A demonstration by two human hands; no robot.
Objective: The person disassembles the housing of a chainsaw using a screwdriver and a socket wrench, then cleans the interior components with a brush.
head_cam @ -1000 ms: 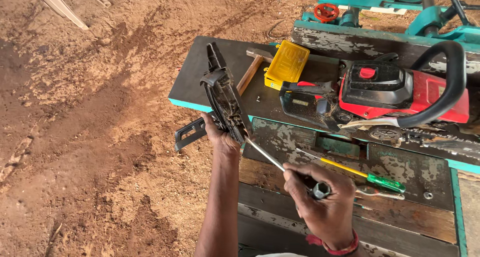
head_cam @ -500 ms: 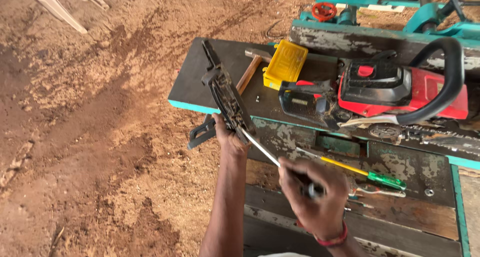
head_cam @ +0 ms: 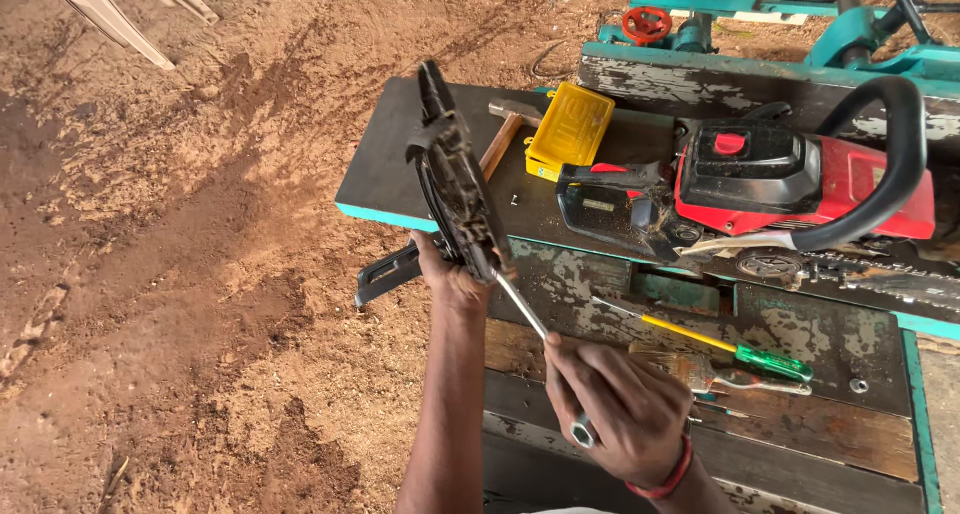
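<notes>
Head view: left hand [head_cam: 452, 279], grip closed around a black chainsaw side cover [head_cam: 455, 189], holds it on edge just off the table [head_cam: 400, 189] corner. Right hand [head_cam: 622, 414], fist wrapped on a metal socket wrench [head_cam: 540, 349], sets its tip against the cover. Red chainsaw [head_cam: 770, 184], yellow box [head_cam: 570, 129], hammer [head_cam: 503, 134] and green-handled screwdriver [head_cam: 720, 344] lie on the table.

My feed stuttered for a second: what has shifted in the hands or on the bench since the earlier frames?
Little changed. The left hand still grips the black chainsaw cover upright; the right hand still holds the metal wrench against its lower end, its grip slightly turned. The chainsaw, yellow box, hammer and green-handled screwdriver lie as before.
</notes>
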